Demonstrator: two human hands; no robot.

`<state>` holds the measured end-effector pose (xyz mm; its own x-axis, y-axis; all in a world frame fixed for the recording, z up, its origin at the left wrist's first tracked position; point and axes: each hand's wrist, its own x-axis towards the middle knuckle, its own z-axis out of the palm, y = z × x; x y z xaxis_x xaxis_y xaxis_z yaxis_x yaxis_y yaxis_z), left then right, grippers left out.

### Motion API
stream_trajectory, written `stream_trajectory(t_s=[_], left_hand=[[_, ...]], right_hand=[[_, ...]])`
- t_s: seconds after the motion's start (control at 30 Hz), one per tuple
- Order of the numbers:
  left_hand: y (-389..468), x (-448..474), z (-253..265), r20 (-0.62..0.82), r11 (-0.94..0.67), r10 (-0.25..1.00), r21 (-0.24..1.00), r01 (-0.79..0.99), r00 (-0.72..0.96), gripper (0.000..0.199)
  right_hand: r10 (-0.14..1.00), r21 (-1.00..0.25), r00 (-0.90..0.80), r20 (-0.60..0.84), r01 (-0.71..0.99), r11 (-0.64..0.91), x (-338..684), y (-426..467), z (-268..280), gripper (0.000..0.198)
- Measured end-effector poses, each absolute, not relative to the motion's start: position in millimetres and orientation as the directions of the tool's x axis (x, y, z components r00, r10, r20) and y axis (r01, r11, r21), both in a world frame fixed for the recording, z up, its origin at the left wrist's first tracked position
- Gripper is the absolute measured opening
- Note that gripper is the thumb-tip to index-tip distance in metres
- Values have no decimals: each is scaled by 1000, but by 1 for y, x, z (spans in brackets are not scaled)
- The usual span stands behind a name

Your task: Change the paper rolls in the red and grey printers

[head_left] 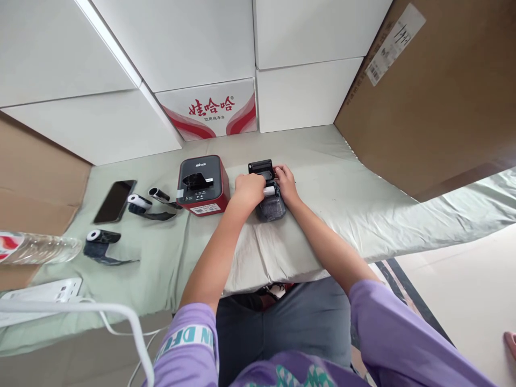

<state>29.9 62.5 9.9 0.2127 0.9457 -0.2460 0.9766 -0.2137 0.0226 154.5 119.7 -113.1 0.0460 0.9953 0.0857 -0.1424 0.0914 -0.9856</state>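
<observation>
A small dark portable printer stands on the cloth-covered table with its black lid raised. My left hand reaches over it from the left, fingers curled around a small white roll at its opening; the fingertips are partly hidden. My right hand grips the right side of the printer and lid, fingers bent against the edge. Just left of my left hand is a red and black box, with a piece of black film lying on top.
Farther left lie a black phone, black film rolls with white cores, a clear bottle and a white device near a white cable. White cartons line the back; a brown carton stands right.
</observation>
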Motion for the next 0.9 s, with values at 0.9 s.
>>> stream_trajectory(t_s=[0.9], left_hand=[[57, 19, 26, -152, -269, 950, 32, 963, 271, 28]], right_hand=[[995, -983, 39, 96, -153, 101, 155, 121, -113, 29]])
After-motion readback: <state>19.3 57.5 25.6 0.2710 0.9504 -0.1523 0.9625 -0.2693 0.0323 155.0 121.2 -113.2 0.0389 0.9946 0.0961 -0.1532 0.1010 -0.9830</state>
